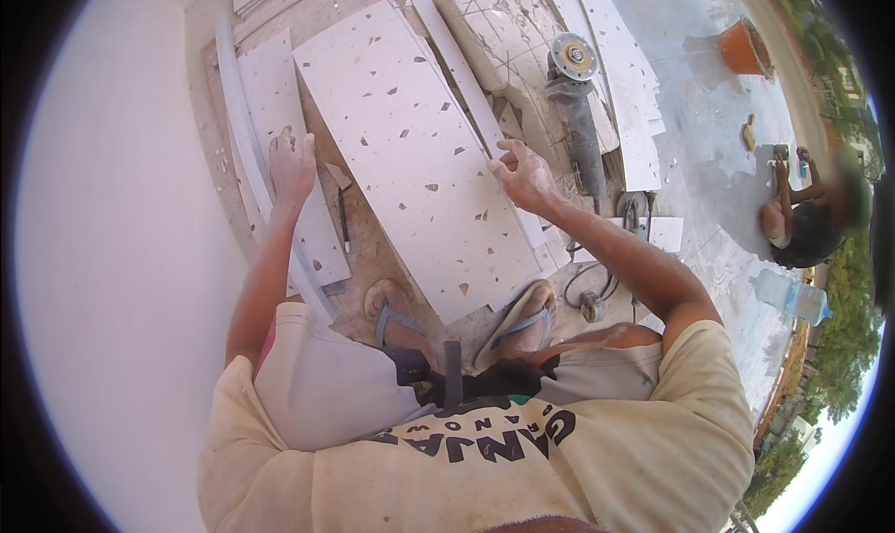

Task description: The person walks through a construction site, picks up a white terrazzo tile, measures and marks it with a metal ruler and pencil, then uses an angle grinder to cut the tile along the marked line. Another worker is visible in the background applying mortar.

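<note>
A large white speckled tile (401, 151) lies lengthwise in front of my feet. My right hand (525, 176) is at its right edge, fingers bent and apart, over a narrow white strip (457, 62); whether the fingertips touch either piece I cannot make out. My left hand (294, 167) is above a narrower speckled tile (270, 76) on the left, its fingers spread with nothing visible between them. Along that tile runs a long pale grey bar (244, 128), passing close by my left wrist. An angle grinder (580, 114) lies to the right, disc facing up.
More speckled tiles (620, 76) and a dusty block (489, 20) lie beyond the grinder. A cable (597, 286) coils near my right foot. Farther right are an orange bucket (743, 48), a water bottle (791, 295) and another person (806, 225). A white wall (112, 235) rises at left.
</note>
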### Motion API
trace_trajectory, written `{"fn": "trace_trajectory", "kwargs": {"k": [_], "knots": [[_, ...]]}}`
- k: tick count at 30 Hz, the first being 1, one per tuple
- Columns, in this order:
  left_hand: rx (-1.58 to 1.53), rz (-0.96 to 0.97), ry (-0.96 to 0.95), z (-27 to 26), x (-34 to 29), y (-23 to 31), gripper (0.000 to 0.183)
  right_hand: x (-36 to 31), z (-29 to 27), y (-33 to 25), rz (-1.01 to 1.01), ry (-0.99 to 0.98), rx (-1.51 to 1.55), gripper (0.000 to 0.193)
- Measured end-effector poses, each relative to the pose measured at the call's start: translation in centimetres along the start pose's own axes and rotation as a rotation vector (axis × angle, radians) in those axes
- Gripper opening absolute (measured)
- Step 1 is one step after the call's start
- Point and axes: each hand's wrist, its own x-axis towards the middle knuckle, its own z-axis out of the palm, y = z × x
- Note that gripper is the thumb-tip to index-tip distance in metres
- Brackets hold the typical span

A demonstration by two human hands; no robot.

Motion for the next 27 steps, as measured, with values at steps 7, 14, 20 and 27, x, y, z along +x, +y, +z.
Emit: {"fn": "trace_trajectory", "kwargs": {"k": [7, 14, 20, 27], "knots": [[-0.276, -0.134, -0.145, 2.7, -0.7, 5.5, 0.046, -0.7, 0.7, 1.4, -0.008, -0.137, 0.096, 0.037], [-0.12, -0.068, -0.119, 3.5, -0.3, 7.0, 0.048, -0.9, 0.6, 3.2, -0.03, -0.088, 0.163, 0.034], [-0.029, -0.008, -0.152, 3.6, -0.4, 8.2, 0.065, -0.7, 0.2, 3.5, 0.01, -0.092, 0.252, 0.032], [-0.04, 0.071, -0.134, 4.0, 0.4, 8.3, 0.077, -0.2, -0.3, 3.0, 0.001, 0.032, 0.222, 0.032]]}}
